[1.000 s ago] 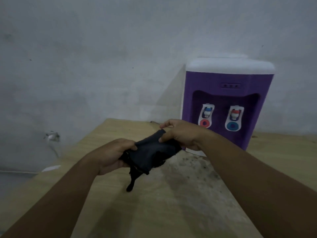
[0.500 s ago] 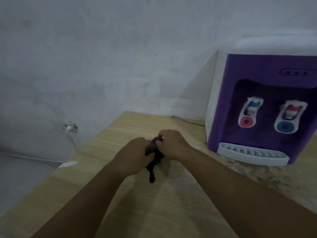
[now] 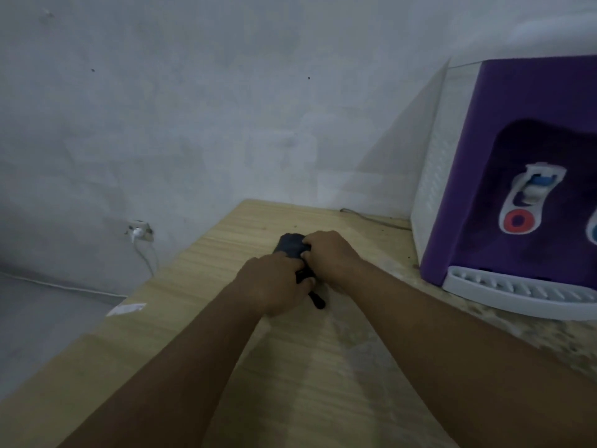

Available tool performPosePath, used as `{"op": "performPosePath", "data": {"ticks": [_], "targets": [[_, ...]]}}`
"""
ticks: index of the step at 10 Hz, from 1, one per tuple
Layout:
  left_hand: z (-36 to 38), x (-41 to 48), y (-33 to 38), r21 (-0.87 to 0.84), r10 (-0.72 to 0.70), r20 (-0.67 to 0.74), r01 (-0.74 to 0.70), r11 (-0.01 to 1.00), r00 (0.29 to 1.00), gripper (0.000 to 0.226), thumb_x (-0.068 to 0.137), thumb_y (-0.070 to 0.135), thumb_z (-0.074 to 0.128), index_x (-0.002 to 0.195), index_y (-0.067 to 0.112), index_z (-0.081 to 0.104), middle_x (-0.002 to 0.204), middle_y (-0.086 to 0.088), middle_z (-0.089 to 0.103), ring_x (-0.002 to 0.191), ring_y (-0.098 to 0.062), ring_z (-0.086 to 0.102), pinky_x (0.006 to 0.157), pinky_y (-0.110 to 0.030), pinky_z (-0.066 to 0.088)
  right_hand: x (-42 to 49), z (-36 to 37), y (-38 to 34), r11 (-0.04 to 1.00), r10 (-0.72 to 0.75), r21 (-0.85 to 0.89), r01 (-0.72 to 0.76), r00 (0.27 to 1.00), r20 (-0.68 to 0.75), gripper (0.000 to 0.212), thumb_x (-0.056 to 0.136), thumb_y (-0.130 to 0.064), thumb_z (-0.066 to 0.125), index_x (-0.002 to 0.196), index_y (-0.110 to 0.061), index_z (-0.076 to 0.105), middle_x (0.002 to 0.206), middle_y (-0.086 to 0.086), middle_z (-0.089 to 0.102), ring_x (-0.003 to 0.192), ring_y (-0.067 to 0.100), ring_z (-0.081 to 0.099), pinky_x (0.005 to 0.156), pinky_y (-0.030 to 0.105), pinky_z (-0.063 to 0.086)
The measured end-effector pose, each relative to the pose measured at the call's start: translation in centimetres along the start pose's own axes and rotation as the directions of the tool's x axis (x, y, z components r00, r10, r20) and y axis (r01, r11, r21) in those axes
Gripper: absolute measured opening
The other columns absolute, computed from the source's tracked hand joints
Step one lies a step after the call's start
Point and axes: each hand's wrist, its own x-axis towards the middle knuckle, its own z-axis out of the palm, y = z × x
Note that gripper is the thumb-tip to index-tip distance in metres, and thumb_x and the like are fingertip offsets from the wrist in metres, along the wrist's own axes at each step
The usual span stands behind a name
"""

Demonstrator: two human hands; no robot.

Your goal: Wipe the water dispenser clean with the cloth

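Head: cloth (image 3: 290, 246) in left hand (image 3: 277, 284), right hand (image 3: 331, 253)

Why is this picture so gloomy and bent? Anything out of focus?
Head view: dim, bluish light, no glare; the purple-and-white plastic water dispenser throws a soft shadow leftward onto the grey wall; the wide-angle lens tilts its white side and the frame crops its right edge; the dark cloth gripped by left hand and right hand looks murky, folds unreadable.

Dark cloth (image 3: 290, 245) (bunched) — between both hands
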Motion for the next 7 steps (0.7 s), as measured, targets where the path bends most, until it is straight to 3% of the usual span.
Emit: {"op": "performPosePath", "data": {"ticks": [1,2,3,4,5,6,7], "targets": [[0.3,1.8,-1.1,-0.03,-0.009,-0.017,0.008,1.0,1.0,0.035,0.098,0.046,0.041,0.125,0.03,0.058,0.128,0.004,0.057,0.11,-0.018,0.056,0.093,-0.036,0.046,1.6,0.6,-0.2,0.997,0.05,-0.051,-0.052,0.998,-0.043,0.022,0.096,-0.016,0.051,0.113,-0.009,0.064,0.114,0.011,0.064,0.101,0.025,0.062,0.073,0.028,0.043],[1.1,3.1,-2.5,-0.085,0.019,0.014,-0.017,0.996,1.0,0.04,0.097,0.041,0.042,0.133,0.029,0.052,0.141,0.002,0.048,0.123,-0.019,0.049,0.1,-0.035,0.043,2.6,0.8,0.0,0.991,0.067,-0.109,-0.077,0.993,-0.094,0.025,0.099,-0.015,0.045,0.118,-0.01,0.061,0.121,0.01,0.061,0.107,0.026,0.06,0.079,0.031,0.043],[1.5,3.8,-2.4,-0.117,0.015,0.03,-0.011,0.993,0.999,0.046,0.099,0.042,0.039,0.143,0.029,0.043,0.153,-0.001,0.035,0.142,-0.02,0.03,0.112,-0.039,0.033,3.3,0.8,0.4,0.989,0.067,-0.127,-0.076,0.995,-0.077,0.026,0.1,-0.018,0.044,0.121,-0.012,0.059,0.126,0.009,0.058,0.113,0.026,0.057,0.088,0.033,0.044],[1.3,4.4,-2.1,-0.134,0.019,0.035,-0.014,0.991,0.999,0.044,0.103,0.038,0.033,0.145,0.029,0.04,0.158,-0.005,0.029,0.147,-0.02,0.02,0.116,-0.04,0.028,4.1,0.7,1.0,0.988,0.045,-0.145,-0.049,0.998,-0.032,0.027,0.102,-0.023,0.041,0.121,-0.013,0.058,0.127,0.009,0.058,0.114,0.026,0.055,0.088,0.034,0.044],[0.5,4.2,-2.1,-0.119,0.024,0.068,-0.016,0.993,0.997,0.039,0.102,0.031,0.039,0.14,0.027,0.049,0.147,-0.006,0.045,0.135,-0.023,0.041,0.106,-0.037,0.039,3.4,-0.1,1.4,0.995,0.035,-0.091,-0.035,0.999,0.002,0.032,0.102,-0.028,0.037,0.12,-0.014,0.059,0.126,0.009,0.059,0.11,0.027,0.056,0.087,0.035,0.047],[-0.7,3.3,-1.2,-0.088,0.023,0.05,-0.019,0.996,0.998,0.029,0.1,0.027,0.046,0.124,0.019,0.061,0.118,-0.007,0.064,0.102,-0.024,0.059,0.084,-0.032,0.048,1.6,-1.3,2.6,0.997,0.025,-0.074,-0.024,1.0,0.002,0.029,0.099,-0.02,0.042,0.12,-0.012,0.06,0.123,0.009,0.061,0.106,0.026,0.058,0.084,0.034,0.049],[-2.5,2.3,-0.2,-0.088,0.032,0.047,-0.028,0.996,0.998,0.026,0.1,0.027,0.046,0.112,0.013,0.065,0.105,-0.008,0.066,0.091,-0.024,0.06,0.078,-0.034,0.048,-1.0,-4.1,3.7,0.999,0.04,-0.013,-0.04,0.999,0.009,0.033,0.101,-0.021,0.04,0.129,-0.01,0.055,0.136,0.009,0.054,0.114,0.026,0.054,0.087,0.03,0.044]]}}
